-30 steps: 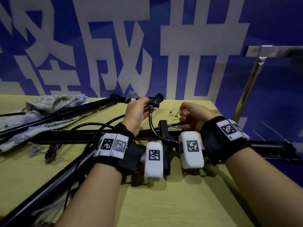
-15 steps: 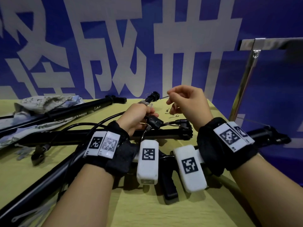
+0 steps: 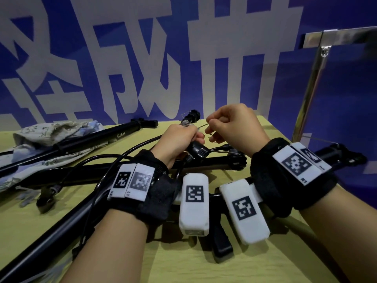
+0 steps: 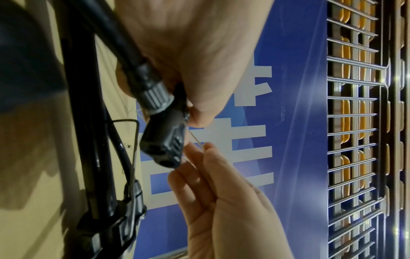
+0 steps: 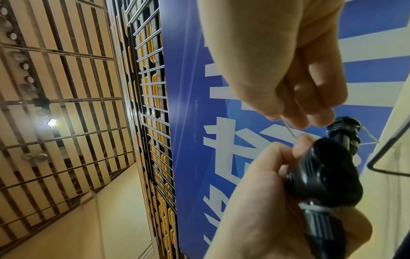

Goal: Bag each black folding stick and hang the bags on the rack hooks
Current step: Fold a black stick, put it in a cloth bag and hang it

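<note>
Overhead, yellow table (image 3: 183, 266) ran across lower frame; blue wall with big white characters (image 3: 214, 58) filled top; metal rack post (image 3: 312, 84) stood at right edge. Left hand (image 3: 179, 139), centre frame, was curled round black end fitting (image 4: 164, 140) of folding stick. Right hand (image 3: 234, 127), just right of it, pinched thin wire (image 5: 288, 128) between fingertips. At least four black sticks lay across table; one patterned cloth bag (image 3: 51, 135) at left.

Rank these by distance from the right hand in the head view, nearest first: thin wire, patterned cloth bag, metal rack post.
1. Thin wire: pinched in the right hand.
2. Metal rack post: upright, off to the right.
3. Patterned cloth bag: far left on the table.
</note>
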Demonstrator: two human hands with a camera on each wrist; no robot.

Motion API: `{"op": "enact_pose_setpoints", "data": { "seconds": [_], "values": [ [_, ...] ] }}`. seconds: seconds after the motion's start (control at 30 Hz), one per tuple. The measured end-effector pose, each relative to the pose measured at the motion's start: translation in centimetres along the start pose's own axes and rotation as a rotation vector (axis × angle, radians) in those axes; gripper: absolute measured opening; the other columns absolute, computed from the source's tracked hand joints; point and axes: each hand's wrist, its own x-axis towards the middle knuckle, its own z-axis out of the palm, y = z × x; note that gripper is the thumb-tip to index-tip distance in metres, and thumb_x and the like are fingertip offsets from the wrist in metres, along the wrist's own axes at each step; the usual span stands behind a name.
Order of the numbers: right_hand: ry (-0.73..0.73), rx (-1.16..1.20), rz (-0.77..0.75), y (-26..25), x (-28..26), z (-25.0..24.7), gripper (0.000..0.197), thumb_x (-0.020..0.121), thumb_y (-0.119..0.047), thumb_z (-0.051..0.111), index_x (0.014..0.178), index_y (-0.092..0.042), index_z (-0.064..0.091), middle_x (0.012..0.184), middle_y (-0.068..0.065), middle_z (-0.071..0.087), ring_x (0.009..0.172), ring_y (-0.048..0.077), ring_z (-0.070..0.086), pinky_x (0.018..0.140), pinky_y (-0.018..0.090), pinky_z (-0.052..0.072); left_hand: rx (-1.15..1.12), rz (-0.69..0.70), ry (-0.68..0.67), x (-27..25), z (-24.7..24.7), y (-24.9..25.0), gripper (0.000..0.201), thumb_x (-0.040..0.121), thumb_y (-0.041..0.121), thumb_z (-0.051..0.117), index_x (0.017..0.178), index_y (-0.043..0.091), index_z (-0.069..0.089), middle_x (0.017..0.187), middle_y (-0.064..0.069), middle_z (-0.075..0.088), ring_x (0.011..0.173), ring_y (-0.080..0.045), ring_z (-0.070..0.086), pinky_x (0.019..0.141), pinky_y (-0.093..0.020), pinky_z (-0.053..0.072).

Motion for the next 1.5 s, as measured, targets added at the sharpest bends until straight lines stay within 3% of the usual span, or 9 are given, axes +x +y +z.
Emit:
{"op": "enact_pose_setpoints", "data": {
  "seconds": [0.23, 0.37, 0.57, 0.83, 0.97, 1.1, 1.2, 1.37, 1.5],
  "values": [
    [-0.026, -0.004, -0.004, 0.0, -0.1, 0.0, 0.010, 0.094, -0.011, 0.052, 0.091, -0.015, 0.061, 0.075, -0.001, 0.067, 0.067, 0.014, 0.068, 0.065, 0.027, 0.059, 0.025, 0.003, -0.009, -0.4, 0.0, 0.2, 0.023, 0.095, 0.012, 0.042, 0.099, 0.004, 0.063, 0.068, 0.004, 0.060, 0.036, 0.006, 0.051, 0.035, -0.006, 0.036],
    [-0.024, -0.007, 0.005, 0.0, -0.1, 0.0, 0.009, 0.094, -0.011, 0.052, 0.090, -0.014, 0.060, 0.075, -0.001, 0.067, 0.065, 0.012, 0.067, 0.064, 0.026, 0.058, 0.054, 0.003, -0.003, -0.5, 0.0, 0.2, 0.024, 0.094, 0.014, 0.042, 0.093, 0.008, 0.065, 0.068, 0.006, 0.062, 0.039, 0.006, 0.053, 0.036, -0.007, 0.038],
    [-0.024, 0.004, 0.014, 0.1, -0.1, 0.0, 0.008, 0.091, -0.011, 0.058, 0.087, -0.014, 0.064, 0.077, 0.004, 0.070, 0.061, 0.010, 0.066, 0.060, 0.020, 0.058, 0.111, 0.010, 0.000, -0.6, 0.1, 0.2, 0.020, 0.090, 0.016, 0.051, 0.076, 0.016, 0.066, 0.065, 0.009, 0.061, 0.065, -0.007, 0.053, 0.057, -0.022, 0.038],
    [-0.101, -0.038, 0.032, 0.3, -0.2, 0.0, 0.016, 0.090, -0.011, 0.059, 0.099, -0.007, 0.071, 0.085, 0.009, 0.072, 0.073, 0.013, 0.069, 0.065, 0.025, 0.059, 0.226, 0.020, -0.001, -0.2, -0.1, -0.1, 0.023, 0.089, 0.017, 0.052, 0.070, 0.013, 0.065, 0.058, 0.009, 0.059, 0.048, 0.001, 0.052, 0.041, -0.011, 0.038],
    [-0.126, -0.069, 0.015, 0.1, -0.3, -0.1, 0.017, 0.089, -0.011, 0.061, 0.101, -0.007, 0.072, 0.088, 0.008, 0.072, 0.078, 0.014, 0.069, 0.067, 0.021, 0.057, 0.273, 0.040, -0.011, 0.0, 0.0, -0.4, 0.023, 0.091, 0.022, 0.053, 0.074, 0.013, 0.065, 0.071, 0.001, 0.060, 0.062, -0.008, 0.053, 0.051, -0.020, 0.038],
    [-0.126, -0.086, 0.013, 0.1, -0.6, -0.3, 0.016, 0.085, -0.013, 0.066, 0.099, -0.008, 0.073, 0.087, 0.008, 0.072, 0.081, 0.015, 0.069, 0.071, 0.017, 0.053, 0.279, 0.064, 0.004, 0.2, -0.2, -0.7, 0.021, 0.091, 0.017, 0.055, 0.072, 0.014, 0.064, 0.074, 0.000, 0.060, 0.064, -0.008, 0.054, 0.046, -0.014, 0.040],
    [-0.130, -0.078, 0.029, 0.1, -0.6, -0.4, 0.016, 0.084, -0.012, 0.068, 0.099, -0.007, 0.073, 0.088, 0.008, 0.072, 0.079, 0.014, 0.068, 0.072, 0.018, 0.053, 0.321, 0.070, -0.003, 0.4, -0.2, -0.8, 0.022, 0.088, 0.011, 0.058, 0.067, 0.014, 0.065, 0.074, 0.000, 0.060, 0.066, -0.009, 0.054, 0.053, -0.020, 0.036],
    [-0.157, -0.027, 0.076, -0.2, -0.8, -0.3, 0.013, 0.081, -0.008, 0.070, 0.093, -0.005, 0.073, 0.070, -0.001, 0.063, 0.067, 0.010, 0.062, 0.054, 0.007, 0.049, 0.386, 0.078, -0.027, 0.5, 0.0, -0.9, 0.019, 0.089, 0.007, 0.057, 0.072, 0.014, 0.064, 0.072, 0.000, 0.057, 0.066, -0.011, 0.052, 0.054, -0.021, 0.035],
    [-0.103, 0.064, 0.145, 0.0, -0.8, -0.4, 0.005, 0.084, -0.005, 0.066, 0.081, -0.006, 0.071, 0.075, 0.008, 0.068, 0.070, 0.018, 0.066, 0.063, 0.019, 0.056, 0.407, 0.118, -0.021, 0.8, -0.2, -1.3, 0.024, 0.093, 0.014, 0.053, 0.071, 0.016, 0.064, 0.078, -0.003, 0.062, 0.068, -0.011, 0.054, 0.056, -0.022, 0.036]
  ]
}}
